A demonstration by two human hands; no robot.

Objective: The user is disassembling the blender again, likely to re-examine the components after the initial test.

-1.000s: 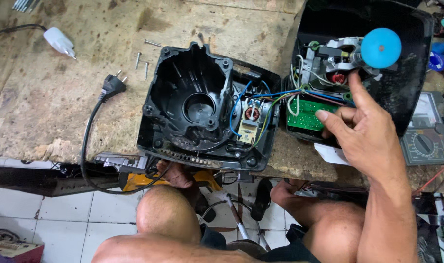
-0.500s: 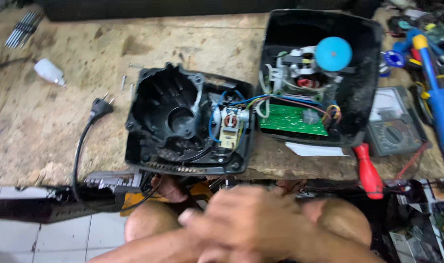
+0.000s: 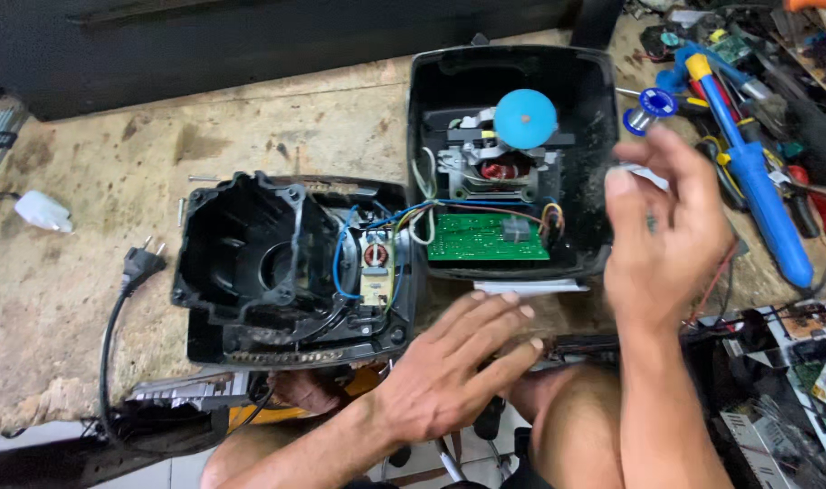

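Observation:
An opened black appliance lies in two halves on a worn wooden bench. The left half (image 3: 250, 263) is a hollow shell with a small yellowish board (image 3: 375, 267) at its right side. The right half (image 3: 508, 72) holds a motor with a round blue cap (image 3: 525, 119) and a green circuit board (image 3: 485, 237). Blue and coloured wires join the halves. My left hand (image 3: 458, 362) is flat, fingers out, at the bench's front edge below the green board. My right hand (image 3: 666, 235) is raised and blurred just right of the right half, fingers apart, holding nothing that I can make out.
A black power plug and cord (image 3: 141, 264) lie left of the shell, with a small white object (image 3: 42, 211) further left. Right of the appliance are a blue soldering tool (image 3: 748, 163), a solder spool (image 3: 653, 104) and cluttered tools. A white paper (image 3: 530, 286) lies under the right half.
Half a second ago both hands were together low in the view. They have parted: the right hand rose beside the right half, the left moved to the bench's edge.

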